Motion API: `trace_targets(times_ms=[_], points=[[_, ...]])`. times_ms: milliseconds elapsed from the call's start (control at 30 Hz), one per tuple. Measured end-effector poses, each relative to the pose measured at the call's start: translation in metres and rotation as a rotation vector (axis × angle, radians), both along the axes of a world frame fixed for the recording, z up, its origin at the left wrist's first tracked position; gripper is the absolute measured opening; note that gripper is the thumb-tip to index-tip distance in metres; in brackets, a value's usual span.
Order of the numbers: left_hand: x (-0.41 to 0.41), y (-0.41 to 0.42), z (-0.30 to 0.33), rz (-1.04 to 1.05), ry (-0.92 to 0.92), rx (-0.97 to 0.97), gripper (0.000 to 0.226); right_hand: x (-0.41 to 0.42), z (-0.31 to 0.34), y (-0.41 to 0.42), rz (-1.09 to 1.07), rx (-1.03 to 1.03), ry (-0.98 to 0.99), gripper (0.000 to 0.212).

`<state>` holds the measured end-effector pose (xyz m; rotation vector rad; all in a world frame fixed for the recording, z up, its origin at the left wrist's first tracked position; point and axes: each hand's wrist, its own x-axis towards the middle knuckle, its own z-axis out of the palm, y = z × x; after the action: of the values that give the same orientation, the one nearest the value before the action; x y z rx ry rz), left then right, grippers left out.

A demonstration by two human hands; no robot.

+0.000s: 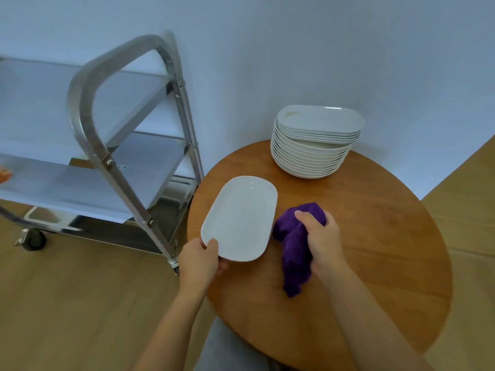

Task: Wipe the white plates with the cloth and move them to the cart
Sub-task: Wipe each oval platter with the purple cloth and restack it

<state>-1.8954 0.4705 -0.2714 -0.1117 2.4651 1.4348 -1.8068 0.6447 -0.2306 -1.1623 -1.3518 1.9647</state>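
Observation:
My left hand (200,259) grips the near edge of a white oblong plate (241,218), thumb on top, holding it over the left rim of the round wooden table (375,236). Just right of the plate, my right hand (322,236) holds a bunched purple cloth (293,253); the cloth's tail hangs down to the tabletop. A tall stack of white plates (313,145) stands at the table's far side near the wall. The metal cart (112,162) stands to the left of the table.
The cart has a curved steel handle (83,103) close to the table and flat shelves (67,188) at three levels, on castor wheels (34,239). A pale wall rises behind. Wooden floor (80,303) lies around the table and cart.

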Motion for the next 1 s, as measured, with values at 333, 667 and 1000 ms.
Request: trace_targets(times_ms=[333,667,1000], points=[[-0.013,0.012,-0.004,-0.261,0.151,-0.632,0.042,-0.012,-0.008,0.011,0.024,0.022,-0.053,0.02],[-0.065,0.105,0.079,-0.423,0.304,-0.399,0.042,-0.032,0.023,0.066,0.019,0.03,0.014,0.013],[-0.154,0.25,0.091,-0.401,0.363,-0.2,0.035,-0.051,0.038,0.136,0.007,0.046,0.044,0.014]])
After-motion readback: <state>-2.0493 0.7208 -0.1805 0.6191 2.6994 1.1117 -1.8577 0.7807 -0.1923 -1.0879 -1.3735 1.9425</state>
